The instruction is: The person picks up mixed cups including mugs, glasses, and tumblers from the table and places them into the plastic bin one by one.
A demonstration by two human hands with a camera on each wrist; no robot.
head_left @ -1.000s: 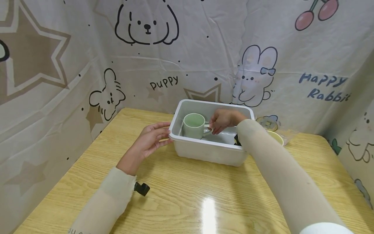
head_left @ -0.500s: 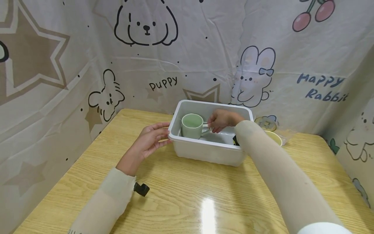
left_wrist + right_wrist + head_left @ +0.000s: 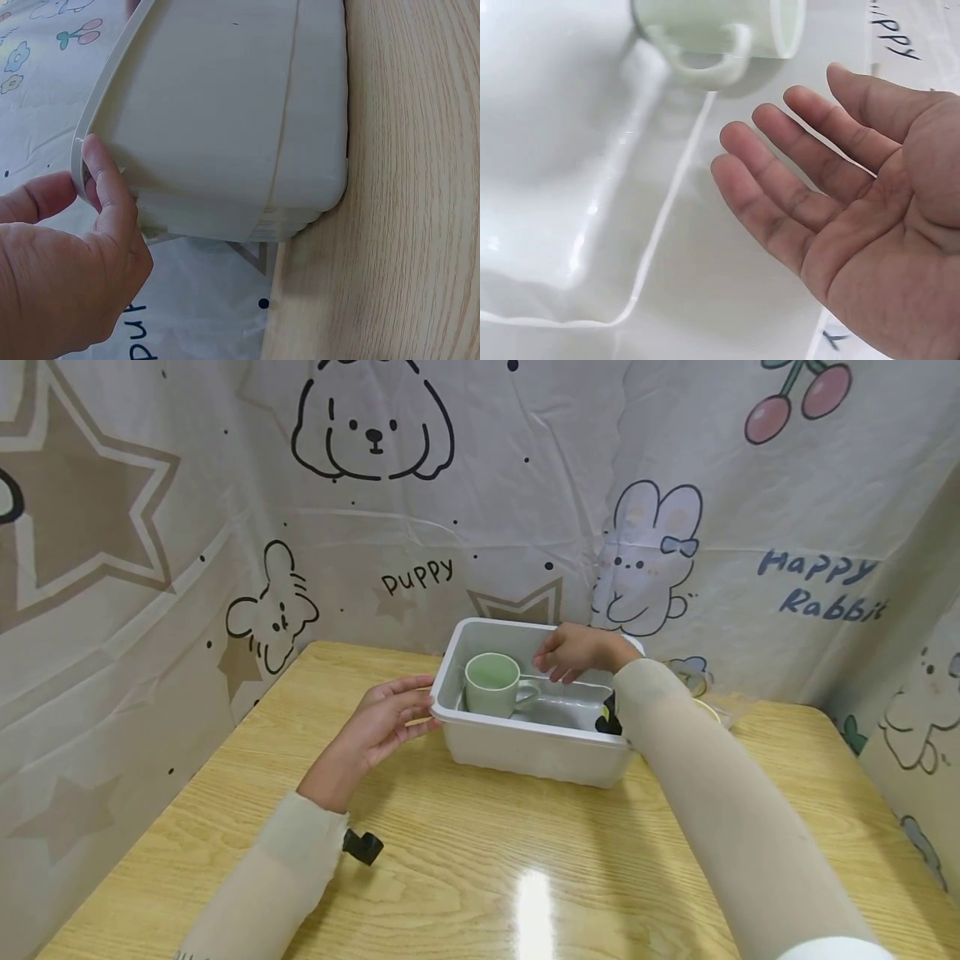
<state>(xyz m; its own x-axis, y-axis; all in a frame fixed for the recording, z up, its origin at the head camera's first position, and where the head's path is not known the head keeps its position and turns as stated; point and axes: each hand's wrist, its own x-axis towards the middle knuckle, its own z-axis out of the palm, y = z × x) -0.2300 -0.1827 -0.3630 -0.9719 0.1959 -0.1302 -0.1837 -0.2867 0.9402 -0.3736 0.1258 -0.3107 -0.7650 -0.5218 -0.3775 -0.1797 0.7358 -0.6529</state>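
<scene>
A pale green mug (image 3: 491, 685) stands upright in the left end of a white plastic bin (image 3: 525, 752), its handle pointing right. My left hand (image 3: 393, 714) pinches the bin's left rim. In the left wrist view, the thumb and a finger of the left hand (image 3: 82, 262) lie on either side of that rim. Above the inside of the bin, my right hand (image 3: 577, 652) is apart from the mug and holds nothing. The right wrist view has the right hand (image 3: 855, 202) palm in sight with relaxed fingers, near the mug's handle (image 3: 705, 75).
The bin rests on a wooden table (image 3: 435, 860). A yellow-rimmed item (image 3: 707, 710), mostly hidden by the right sleeve, lies to the bin's right beside clear plastic. A printed curtain (image 3: 360, 527) hangs behind and at both sides.
My right hand has let go of the mug's handle and risen away from it. The mug now stands slightly further left in the bin. My left hand has kept its place on the rim.
</scene>
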